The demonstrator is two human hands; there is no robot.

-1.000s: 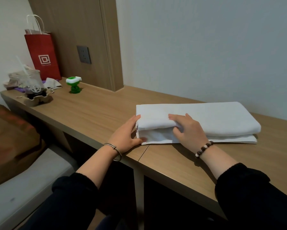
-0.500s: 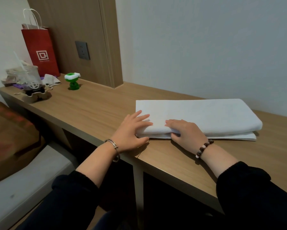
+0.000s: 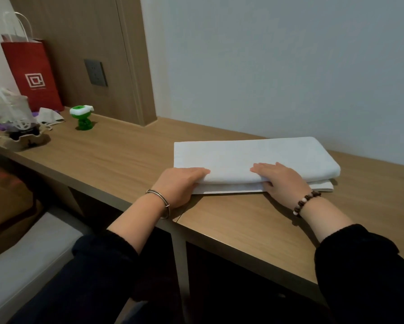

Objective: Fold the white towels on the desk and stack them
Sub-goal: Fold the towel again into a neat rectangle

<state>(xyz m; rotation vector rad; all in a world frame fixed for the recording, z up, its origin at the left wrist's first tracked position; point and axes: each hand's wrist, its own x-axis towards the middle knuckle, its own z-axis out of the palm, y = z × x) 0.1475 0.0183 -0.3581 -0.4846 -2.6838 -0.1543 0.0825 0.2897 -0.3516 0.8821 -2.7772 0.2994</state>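
Top towel (image 3: 254,155) stacked on lower towel (image 3: 231,188) near desk (image 3: 126,160) front edge. Left hand (image 3: 180,185) laid flat over front-left corner, thumb hidden, grip can't be told; right hand (image 3: 280,181) pinching front fold. Soft, floppy, light probably, best gripped along thick fold.

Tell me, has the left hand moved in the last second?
Yes. The left hand slid right, from left of the desk seam to above it; its fingers now lie on the top towel.
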